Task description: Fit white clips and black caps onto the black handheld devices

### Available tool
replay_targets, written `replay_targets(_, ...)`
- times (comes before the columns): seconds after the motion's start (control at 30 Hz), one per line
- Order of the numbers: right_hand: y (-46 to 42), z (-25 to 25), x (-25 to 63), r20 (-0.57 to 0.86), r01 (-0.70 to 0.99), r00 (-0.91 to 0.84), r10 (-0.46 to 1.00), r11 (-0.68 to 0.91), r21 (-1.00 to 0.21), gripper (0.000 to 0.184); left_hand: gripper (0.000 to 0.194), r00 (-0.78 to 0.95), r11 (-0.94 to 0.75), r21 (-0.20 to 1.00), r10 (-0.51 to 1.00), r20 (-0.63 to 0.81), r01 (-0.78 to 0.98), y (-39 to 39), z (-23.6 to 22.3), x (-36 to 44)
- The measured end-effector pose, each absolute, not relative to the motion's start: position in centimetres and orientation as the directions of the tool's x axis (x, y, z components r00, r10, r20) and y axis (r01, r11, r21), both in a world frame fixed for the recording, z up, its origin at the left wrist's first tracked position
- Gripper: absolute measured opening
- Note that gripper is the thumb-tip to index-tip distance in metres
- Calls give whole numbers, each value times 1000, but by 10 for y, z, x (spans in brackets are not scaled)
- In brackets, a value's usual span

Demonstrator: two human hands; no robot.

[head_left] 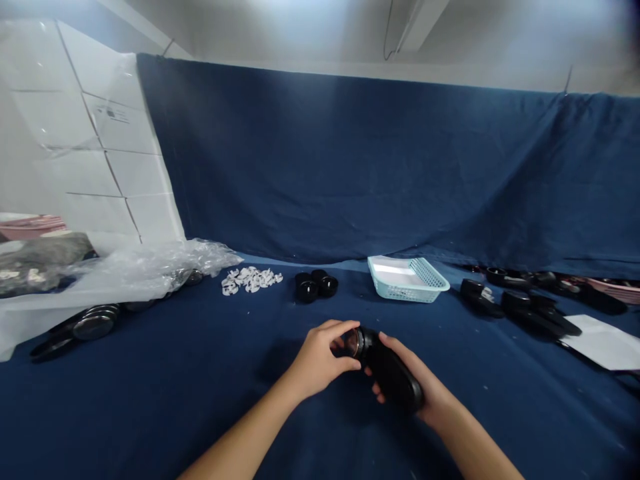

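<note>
Low over the blue cloth-covered table (150,400), near its front edge at the middle, the right hand (415,383) cradles a smooth, black, oblong plastic device (393,377) from beneath, fingers wrapped round its body. The left hand (317,360) curls its fingertips about the device's round head, where a shiny metal disc shows. Behind the hands sit three small black round caps (315,285), close together, and to their left a scatter of small white plastic pieces (250,279). A pale blue basket (430,283) with perforated walls stands to the right; what lies inside cannot be told. Further right lies a row of black oblong bodies (530,307) beside a white sheet of paper (603,341). At far left, crumpled clear plastic bags (130,270) partly cover round metal-faced parts (95,323). No writing can be read.
</note>
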State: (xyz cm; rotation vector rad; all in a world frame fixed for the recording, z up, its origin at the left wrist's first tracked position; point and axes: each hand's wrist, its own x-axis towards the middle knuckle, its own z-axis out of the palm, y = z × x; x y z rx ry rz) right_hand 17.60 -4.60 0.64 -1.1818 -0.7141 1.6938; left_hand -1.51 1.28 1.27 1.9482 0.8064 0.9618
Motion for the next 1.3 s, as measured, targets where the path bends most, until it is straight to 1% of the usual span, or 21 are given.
replay_targets(0.1, -44, 4, 178, -386, -402, -161, 908, -418, -815, 53, 64, 522, -559, 798, 760, 387, 223, 11, 15, -15)
replay_targets(0.23, -45, 4, 177, -363, -424, -179, 914, -405, -810, 52, 63, 537, -602, 754, 741, 403, 264, 7, 16, -16)
replay_targets(0.33, -45, 2, 176, -368, -425, -174, 913, -407, -808, 50, 52, 531, -619, 732, 737, 418, 283, 5, 18, -16)
replay_targets(0.43, -44, -2, 176, -368, -425, -185, 911, -412, -806, 50, 36, 538, -646, 712, 716, 444, 273, 3, 22, -16)
replay_targets(0.53, -42, -4, 175, -375, -411, -186, 908, -418, -810, 52, 30, 515, -652, 722, 712, 478, 231, 1, 24, -15)
replay_targets(0.6, -42, -5, 174, -387, -398, -178, 905, -426, -812, 53, 32, 486, -639, 744, 722, 492, 195, -1, 26, -14)
replay_targets(0.7, -42, -4, 172, -401, -380, -152, 903, -428, -820, 53, 36, 467, -596, 788, 746, 474, 152, -4, 27, -14)
replay_targets(0.77, -43, -3, 169, -406, -364, -116, 906, -419, -832, 52, 38, 435, -578, 802, 768, 470, 154, -5, 27, -13)
replay_targets(0.83, -45, 0, 166, -379, -337, -67, 923, -379, -862, 50, 38, 358, -568, 800, 800, 481, 194, -3, 23, -12)
replay_targets(0.87, -46, 1, 164, -348, -319, -40, 937, -342, -884, 49, 39, 311, -549, 806, 823, 476, 220, 0, 21, -11)
replay_targets(0.93, -47, 3, 161, -266, -277, 4, 964, -255, -927, 45, 39, 254, -454, 857, 883, 395, 244, 7, 13, -9)
replay_targets(1.03, -46, 3, 160, -182, -216, 42, 982, -169, -962, 42, 38, 292, -280, 936, 933, 212, 216, 17, 1, -7)
replay_targets(1.1, -45, 1, 160, -164, -197, 45, 985, -152, -968, 41, 40, 331, -231, 953, 930, 157, 195, 21, -3, -7)
replay_targets(1.2, -44, -1, 162, -172, -196, 42, 984, -161, -967, 40, 38, 358, -233, 957, 920, 159, 172, 20, -1, -8)
replay_targets(1.3, -43, -2, 164, -200, -209, 41, 979, -187, -960, 41, 39, 401, -329, 929, 884, 240, 170, 15, 4, -10)
